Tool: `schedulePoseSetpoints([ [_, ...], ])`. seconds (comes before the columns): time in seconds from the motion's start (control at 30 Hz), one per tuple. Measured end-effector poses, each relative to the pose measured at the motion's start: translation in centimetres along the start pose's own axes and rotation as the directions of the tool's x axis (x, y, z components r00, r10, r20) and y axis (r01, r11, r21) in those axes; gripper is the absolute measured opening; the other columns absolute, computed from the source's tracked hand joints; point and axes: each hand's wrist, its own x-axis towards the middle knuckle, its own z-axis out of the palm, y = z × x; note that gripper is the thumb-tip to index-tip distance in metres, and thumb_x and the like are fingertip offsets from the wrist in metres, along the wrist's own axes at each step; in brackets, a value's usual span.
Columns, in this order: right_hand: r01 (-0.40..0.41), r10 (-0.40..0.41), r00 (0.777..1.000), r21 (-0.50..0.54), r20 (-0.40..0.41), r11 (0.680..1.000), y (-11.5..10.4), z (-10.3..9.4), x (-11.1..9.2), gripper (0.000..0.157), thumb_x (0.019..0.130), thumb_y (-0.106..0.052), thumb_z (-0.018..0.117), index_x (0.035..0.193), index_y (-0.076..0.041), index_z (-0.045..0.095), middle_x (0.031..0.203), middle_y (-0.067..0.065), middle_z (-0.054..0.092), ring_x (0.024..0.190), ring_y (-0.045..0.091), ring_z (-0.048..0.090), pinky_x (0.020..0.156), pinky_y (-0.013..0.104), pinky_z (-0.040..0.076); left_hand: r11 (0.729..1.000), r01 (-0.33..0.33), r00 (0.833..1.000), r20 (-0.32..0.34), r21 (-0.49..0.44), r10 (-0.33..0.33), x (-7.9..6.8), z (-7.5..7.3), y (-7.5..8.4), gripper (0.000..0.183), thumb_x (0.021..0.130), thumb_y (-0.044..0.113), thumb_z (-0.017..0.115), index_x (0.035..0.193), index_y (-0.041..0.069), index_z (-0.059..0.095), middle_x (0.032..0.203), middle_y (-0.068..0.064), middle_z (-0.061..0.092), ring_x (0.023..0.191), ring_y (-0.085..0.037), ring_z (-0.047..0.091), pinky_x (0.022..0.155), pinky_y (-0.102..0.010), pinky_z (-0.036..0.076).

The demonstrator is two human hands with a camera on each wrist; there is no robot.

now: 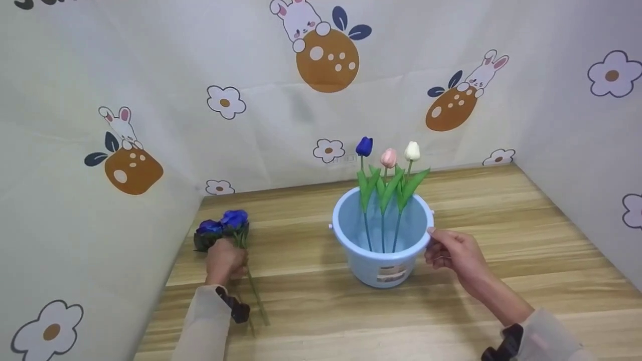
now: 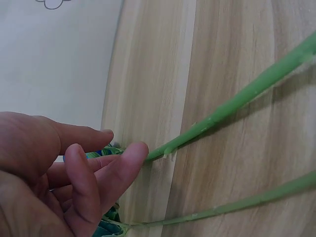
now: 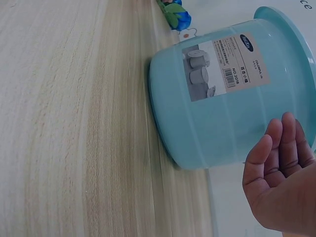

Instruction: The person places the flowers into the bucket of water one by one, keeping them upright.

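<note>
Two blue roses (image 1: 234, 219) with long green stems (image 2: 232, 106) lie on the table at the left. My left hand (image 1: 225, 258) is over them, just below the blooms. In the left wrist view its fingers are loosely bent, a fingertip beside one stem, with no closed grip on it. A light blue bucket (image 1: 361, 265) stands upright right of centre. My right hand (image 1: 459, 253) holds its right rim, thumb at the edge and fingers bent below; the right wrist view hides the thumb. Inside the bucket stand a blue tulip (image 1: 364, 147), a pink tulip (image 1: 388, 158) and a white tulip (image 1: 412, 151).
The wood-grain table (image 1: 301, 321) is bounded at the back and sides by pale cloth walls (image 1: 261, 125) printed with rabbits and flowers. A printed label (image 3: 227, 66) is stuck on the bucket's side. Bare tabletop lies between the roses and the bucket.
</note>
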Motion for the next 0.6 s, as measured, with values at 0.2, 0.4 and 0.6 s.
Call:
schedulePoseSetpoints([
  [0.2,0.004,-0.004,1.000,-0.004,0.002,1.000,-0.06,0.00,-0.01,0.038,0.108,-0.021,0.057,0.076,-0.008,0.071,0.067,0.001,0.068,0.063,0.013,0.065,0.060,0.026,0.056,0.999,0.026,1.000,0.007,-0.037,-0.025,0.26,0.32,0.11,0.008,0.090,0.003,0.064,0.093,-0.003,0.068,0.069,-0.010,0.070,0.056,-0.017,0.070,0.053,-0.029,0.060],
  [0.4,0.000,0.000,1.000,0.004,0.001,1.000,-0.04,-0.02,-0.04,0.038,0.108,-0.021,0.058,0.076,-0.006,0.070,0.066,0.001,0.067,0.062,0.013,0.064,0.060,0.026,0.056,1.000,0.003,1.000,-0.010,-0.025,-0.003,0.52,0.73,0.03,0.008,0.082,-0.001,0.065,0.075,0.003,0.067,0.062,-0.006,0.067,0.053,-0.014,0.068,0.049,-0.026,0.056],
  [0.6,-0.005,0.005,1.000,-0.006,-0.006,1.000,0.04,-0.03,-0.03,0.037,0.108,-0.021,0.057,0.076,-0.007,0.070,0.068,0.002,0.068,0.064,0.015,0.065,0.061,0.026,0.057,1.000,0.011,1.000,-0.029,0.000,-0.011,0.44,0.54,0.00,0.009,0.087,0.002,0.065,0.084,-0.001,0.071,0.069,-0.009,0.070,0.057,-0.017,0.070,0.051,-0.028,0.057],
])
